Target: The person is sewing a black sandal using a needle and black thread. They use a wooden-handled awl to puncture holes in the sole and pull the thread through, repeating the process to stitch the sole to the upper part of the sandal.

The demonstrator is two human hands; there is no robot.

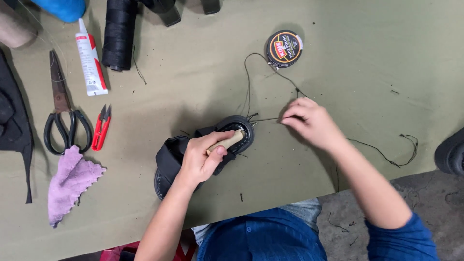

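Scissors (65, 116) lie left of the sandal (203, 154), a tin (283, 48) behind it.

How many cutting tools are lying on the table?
2. The large dark scissors lie near the left edge, above the pink cloth. The small red thread snips lie just right of them. More may be hidden beyond the picture's edge.

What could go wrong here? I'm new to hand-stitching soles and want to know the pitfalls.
The left hand holds a wooden-handled awl at the black sandal's toe rim, close to the right hand; a slip might prick fingers. The black thread is pulled taut and could snap or tear a stitch. Its loose tail trails over the table edge and may snag.
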